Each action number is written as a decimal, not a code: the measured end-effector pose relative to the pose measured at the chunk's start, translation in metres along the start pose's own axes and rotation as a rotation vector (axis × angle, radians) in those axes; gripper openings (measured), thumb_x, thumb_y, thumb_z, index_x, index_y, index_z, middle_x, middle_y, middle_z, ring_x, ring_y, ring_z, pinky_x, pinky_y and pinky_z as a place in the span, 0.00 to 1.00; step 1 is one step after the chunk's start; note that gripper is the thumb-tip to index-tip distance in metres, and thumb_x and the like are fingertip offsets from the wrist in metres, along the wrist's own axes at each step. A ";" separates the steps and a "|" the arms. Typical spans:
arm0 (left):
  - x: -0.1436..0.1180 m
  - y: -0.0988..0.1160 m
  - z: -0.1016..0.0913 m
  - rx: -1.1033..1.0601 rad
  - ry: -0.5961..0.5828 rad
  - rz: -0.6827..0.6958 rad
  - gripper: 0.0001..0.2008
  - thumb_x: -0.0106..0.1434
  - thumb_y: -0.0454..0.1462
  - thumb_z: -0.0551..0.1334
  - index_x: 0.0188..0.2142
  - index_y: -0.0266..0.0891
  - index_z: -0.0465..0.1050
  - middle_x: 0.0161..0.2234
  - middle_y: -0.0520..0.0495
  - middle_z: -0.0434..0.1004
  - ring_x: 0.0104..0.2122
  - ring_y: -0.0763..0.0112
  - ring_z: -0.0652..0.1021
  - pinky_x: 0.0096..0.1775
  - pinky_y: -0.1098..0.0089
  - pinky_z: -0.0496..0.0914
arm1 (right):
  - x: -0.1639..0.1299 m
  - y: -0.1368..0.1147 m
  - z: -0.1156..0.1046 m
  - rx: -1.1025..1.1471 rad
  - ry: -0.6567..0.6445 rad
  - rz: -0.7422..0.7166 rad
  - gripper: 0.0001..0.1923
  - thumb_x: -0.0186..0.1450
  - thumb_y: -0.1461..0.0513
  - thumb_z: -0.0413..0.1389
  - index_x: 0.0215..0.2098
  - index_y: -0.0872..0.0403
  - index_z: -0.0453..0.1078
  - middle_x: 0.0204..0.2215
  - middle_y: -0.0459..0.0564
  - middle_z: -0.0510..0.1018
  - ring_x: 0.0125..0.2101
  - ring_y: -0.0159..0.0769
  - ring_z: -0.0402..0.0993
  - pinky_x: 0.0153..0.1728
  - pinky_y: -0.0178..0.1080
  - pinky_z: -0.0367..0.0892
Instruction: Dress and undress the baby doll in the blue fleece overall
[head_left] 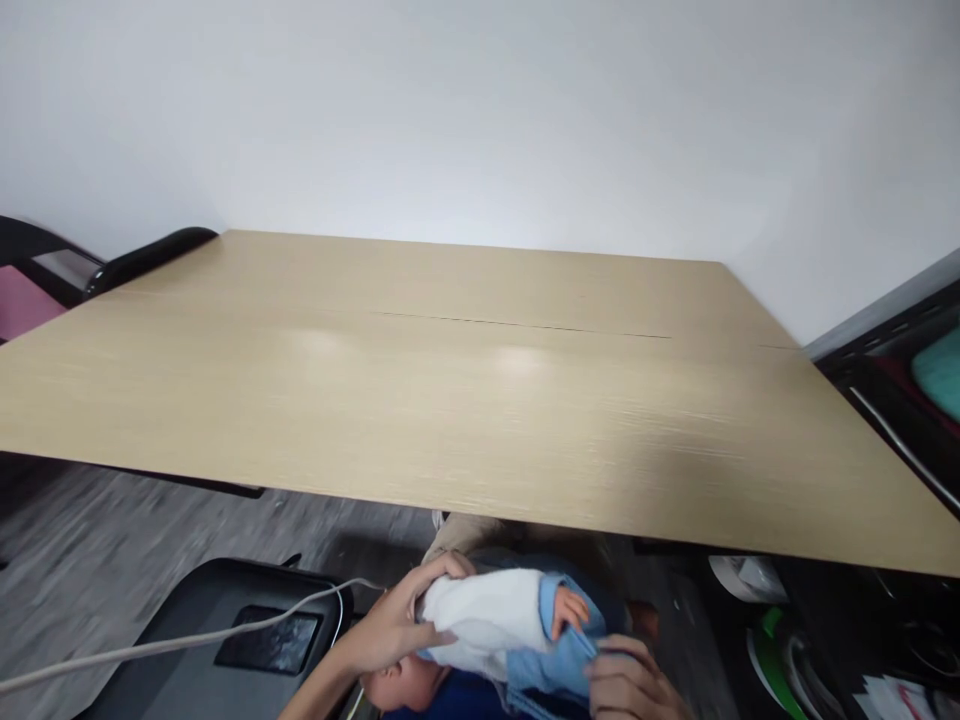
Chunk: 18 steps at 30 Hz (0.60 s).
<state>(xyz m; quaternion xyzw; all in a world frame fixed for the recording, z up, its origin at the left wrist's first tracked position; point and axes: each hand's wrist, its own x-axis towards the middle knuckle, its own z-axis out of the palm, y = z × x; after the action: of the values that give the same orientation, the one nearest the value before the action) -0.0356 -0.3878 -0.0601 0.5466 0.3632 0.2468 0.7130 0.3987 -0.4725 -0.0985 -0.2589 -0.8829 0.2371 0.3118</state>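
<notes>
A baby doll in a white and light-blue outfit lies across my lap, below the table's near edge. Its head is at the left, partly cut off by the bottom of the view. My left hand is wrapped round the doll's upper body near the head. With my right hand I pinch the light-blue cloth at the doll's other end. One small doll hand pokes out of a blue cuff, close to my right fingers.
A wooden table stretches ahead to a white wall. At lower left are a black case with a dark screen and a pale cable crossing it. Dark shelving holding a green-rimmed round object stands at lower right.
</notes>
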 end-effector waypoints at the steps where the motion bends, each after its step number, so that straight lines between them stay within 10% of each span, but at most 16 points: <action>1: 0.000 -0.001 -0.001 -0.002 -0.026 0.028 0.33 0.59 0.57 0.89 0.52 0.47 0.80 0.54 0.44 0.81 0.58 0.48 0.79 0.64 0.53 0.71 | 0.002 -0.002 -0.002 -0.021 0.093 0.030 0.03 0.72 0.50 0.71 0.44 0.30 0.84 0.40 0.39 0.96 0.37 0.53 0.97 0.44 0.55 0.96; 6: 0.003 0.001 -0.002 0.153 -0.221 0.192 0.28 0.59 0.51 0.89 0.50 0.45 0.84 0.54 0.43 0.85 0.53 0.53 0.84 0.61 0.55 0.76 | 0.045 -0.008 -0.013 0.254 0.347 0.373 0.21 0.86 0.46 0.60 0.72 0.41 0.72 0.65 0.61 0.88 0.65 0.56 0.91 0.65 0.56 0.89; 12: 0.005 0.037 -0.002 0.251 -0.351 0.186 0.41 0.56 0.64 0.89 0.61 0.49 0.87 0.62 0.38 0.87 0.61 0.43 0.85 0.67 0.49 0.77 | 0.160 0.014 -0.016 0.449 -0.271 0.690 0.13 0.86 0.52 0.62 0.62 0.47 0.81 0.62 0.56 0.89 0.64 0.51 0.86 0.71 0.53 0.78; 18: 0.007 0.041 0.004 0.566 0.197 -0.283 0.29 0.83 0.63 0.63 0.58 0.44 0.86 0.60 0.33 0.92 0.61 0.39 0.88 0.64 0.50 0.77 | 0.236 0.046 0.030 0.359 -0.621 0.810 0.10 0.73 0.61 0.74 0.49 0.50 0.79 0.37 0.42 0.80 0.41 0.40 0.77 0.45 0.39 0.69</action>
<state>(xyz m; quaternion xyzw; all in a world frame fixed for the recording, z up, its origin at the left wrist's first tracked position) -0.0258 -0.3732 -0.0220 0.6406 0.5567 0.0864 0.5218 0.2339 -0.3031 -0.0453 -0.4388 -0.7087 0.5509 -0.0408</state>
